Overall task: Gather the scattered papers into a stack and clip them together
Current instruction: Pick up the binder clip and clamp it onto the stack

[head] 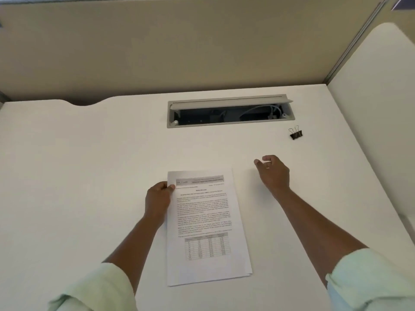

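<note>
A stack of printed papers (206,227) lies flat on the white desk (78,176), its sheets roughly squared up. My left hand (158,198) grips the stack's upper left edge, thumb on top. To the right of the stack, my right hand (272,171) hovers over the desk with fingers loosely curled and nothing in it. A black binder clip (296,133) with silver handles stands on the desk, beyond my right hand and a little to its right, apart from it.
An open cable tray (229,113) with wires inside is set into the desk at the back. Beige partition walls (179,48) enclose the back and right. A curved cut-out notches the desk's rear left edge.
</note>
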